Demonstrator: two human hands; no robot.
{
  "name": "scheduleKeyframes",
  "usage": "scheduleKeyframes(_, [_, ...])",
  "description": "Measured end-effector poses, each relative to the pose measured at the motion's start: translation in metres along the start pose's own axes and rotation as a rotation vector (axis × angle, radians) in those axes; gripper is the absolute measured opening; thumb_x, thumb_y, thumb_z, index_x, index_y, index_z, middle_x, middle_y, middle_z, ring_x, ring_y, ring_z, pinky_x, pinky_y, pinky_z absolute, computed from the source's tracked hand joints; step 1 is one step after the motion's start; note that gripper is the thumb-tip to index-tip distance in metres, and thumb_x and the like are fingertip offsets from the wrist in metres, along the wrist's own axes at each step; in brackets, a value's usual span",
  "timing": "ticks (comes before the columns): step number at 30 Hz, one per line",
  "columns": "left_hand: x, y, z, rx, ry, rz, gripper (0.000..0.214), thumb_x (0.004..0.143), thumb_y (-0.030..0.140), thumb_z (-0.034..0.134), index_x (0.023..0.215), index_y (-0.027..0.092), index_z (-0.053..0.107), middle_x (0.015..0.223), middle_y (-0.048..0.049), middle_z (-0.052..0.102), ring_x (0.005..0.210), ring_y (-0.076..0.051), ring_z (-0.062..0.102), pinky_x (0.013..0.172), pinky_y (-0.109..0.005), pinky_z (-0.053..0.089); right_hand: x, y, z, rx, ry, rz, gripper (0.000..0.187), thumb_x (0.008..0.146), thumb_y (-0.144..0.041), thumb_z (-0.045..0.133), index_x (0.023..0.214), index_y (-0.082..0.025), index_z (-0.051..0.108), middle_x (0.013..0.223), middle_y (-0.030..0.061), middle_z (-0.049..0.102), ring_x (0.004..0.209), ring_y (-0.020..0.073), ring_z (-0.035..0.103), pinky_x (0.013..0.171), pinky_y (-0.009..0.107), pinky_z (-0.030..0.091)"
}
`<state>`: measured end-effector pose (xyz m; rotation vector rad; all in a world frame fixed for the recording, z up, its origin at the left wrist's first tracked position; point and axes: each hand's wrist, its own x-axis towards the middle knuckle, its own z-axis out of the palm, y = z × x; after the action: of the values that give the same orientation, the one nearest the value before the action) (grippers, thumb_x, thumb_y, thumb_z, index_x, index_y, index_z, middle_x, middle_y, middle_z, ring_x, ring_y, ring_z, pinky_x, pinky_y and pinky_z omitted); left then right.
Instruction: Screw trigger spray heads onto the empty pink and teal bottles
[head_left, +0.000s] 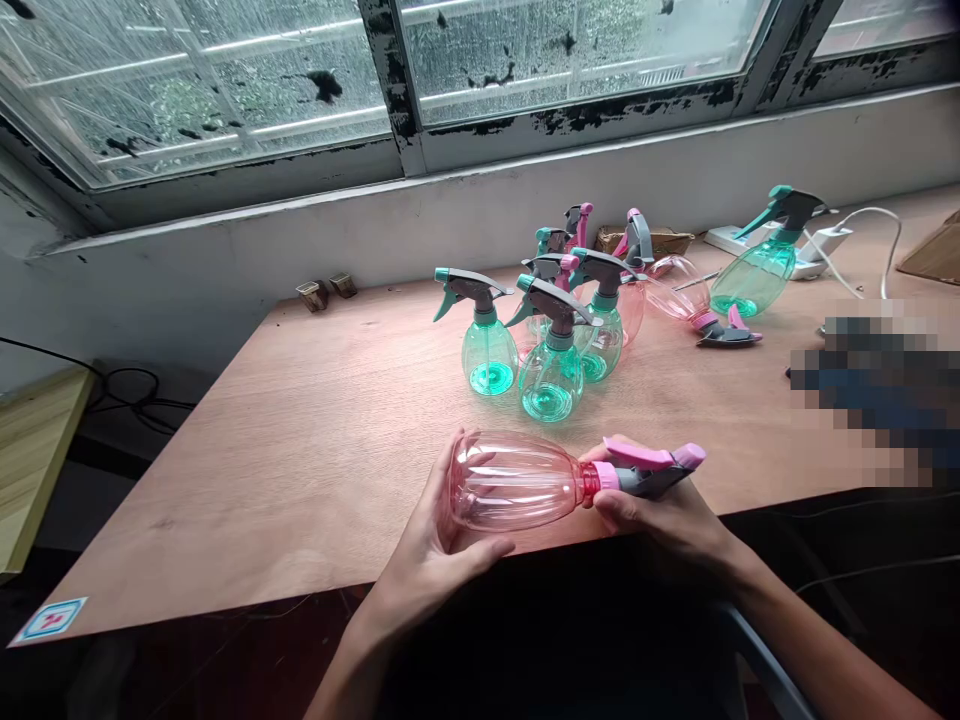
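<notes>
A clear pink spray bottle (517,482) with a grey and pink trigger head lies sideways between my hands, just above the table's front edge. My left hand (435,555) cups its base, the thumb along the near side. At the neck and trigger head, my right hand (664,515) is closed around the bottle; some of its fingers are hidden behind the head. Behind it, green spray bottles (551,385) stand upright in a group with several pink ones.
A pink spray bottle (679,290) lies tipped beside a leaning green one (757,270). A white power strip (825,245) with a cable sits at the back right. Two small brown blocks (313,295) rest near the wall. A blurred dark item (877,385) is at right.
</notes>
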<state>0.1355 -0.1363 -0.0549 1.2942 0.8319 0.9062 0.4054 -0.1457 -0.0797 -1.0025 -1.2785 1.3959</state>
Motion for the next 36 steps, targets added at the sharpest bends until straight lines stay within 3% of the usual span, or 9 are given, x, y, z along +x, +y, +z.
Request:
scheduleKeyframes(3, [-0.0010,0.0002,-0.0027,-0.040,0.000,0.005,0.109,0.075,0.028,0.084,0.158,0.037,0.015,0.166,-0.0090,0.027,0.147,-0.038,0.035,0.121,-0.050,0.032,-0.0006,-0.0012,0.0001,-0.042,-0.004,0.008,0.029,0.078,-0.034,0.085,0.099,-0.021,0.068,0.079,-0.0007,0.060,0.063,0.0113,0.050,0.053,0.022,0.039])
scheduleKeyframes(9, [-0.0013,0.0027,-0.0047,0.002,-0.044,-0.041,0.090,0.077,0.027,0.082,0.153,0.038,0.034,0.168,-0.0038,0.023,0.148,-0.038,0.032,0.119,-0.047,0.036,-0.0010,-0.0022,0.0006,-0.111,0.021,-0.070,0.024,0.080,-0.034,0.082,0.095,-0.021,0.069,0.082,0.0014,0.064,0.067,0.0135,0.054,0.056,0.023,0.041])
scheduleKeyframes(14, [0.0000,0.0032,-0.0019,0.082,-0.051,0.025,0.100,0.081,0.021,0.079,0.156,0.044,0.018,0.165,-0.0044,0.026,0.147,-0.033,0.036,0.116,-0.045,0.041,-0.0019,-0.0005,0.0014,-0.028,0.062,-0.036,0.025,0.080,-0.035,0.082,0.095,-0.021,0.066,0.074,-0.0013,0.061,0.058,0.0117,0.050,0.050,0.023,0.039])
scheduleKeyframes(19, [-0.0027,0.0036,0.0010,0.064,-0.061,-0.034,0.111,0.081,0.025,0.079,0.157,0.044,0.001,0.166,-0.0058,0.024,0.144,-0.033,0.040,0.117,-0.049,0.039,-0.0031,0.0017,0.0017,0.012,0.034,-0.033,0.024,0.083,-0.034,0.080,0.095,-0.020,0.064,0.065,-0.0036,0.057,0.053,0.0095,0.045,0.048,0.022,0.033])
scheduleKeyframes(24, [-0.0032,0.0030,0.0021,-0.001,-0.047,-0.089,0.105,0.082,0.030,0.079,0.159,0.038,0.009,0.164,-0.0067,0.031,0.148,-0.035,0.033,0.122,-0.050,0.029,-0.0022,0.0012,0.0020,0.042,0.048,-0.011,0.026,0.082,-0.034,0.081,0.094,-0.020,0.063,0.066,-0.0041,0.056,0.053,0.0088,0.044,0.047,0.022,0.033])
scheduleKeyframes(31, [-0.0009,0.0034,0.0013,0.099,-0.052,-0.052,0.111,0.081,0.023,0.080,0.157,0.046,0.003,0.163,-0.0070,0.031,0.143,-0.034,0.043,0.116,-0.051,0.039,-0.0020,-0.0022,0.0025,0.051,0.040,-0.022,0.025,0.084,-0.036,0.079,0.093,-0.020,0.063,0.063,-0.0040,0.057,0.051,0.0085,0.044,0.045,0.021,0.034])
scheduleKeyframes(36, [-0.0034,0.0030,0.0016,0.014,-0.039,-0.081,0.108,0.079,0.029,0.081,0.159,0.039,0.008,0.164,-0.0061,0.032,0.149,-0.035,0.032,0.122,-0.049,0.029,-0.0034,-0.0017,0.0019,0.037,0.040,-0.005,0.026,0.083,-0.036,0.079,0.094,-0.019,0.062,0.064,-0.0038,0.057,0.052,0.0092,0.044,0.046,0.022,0.033])
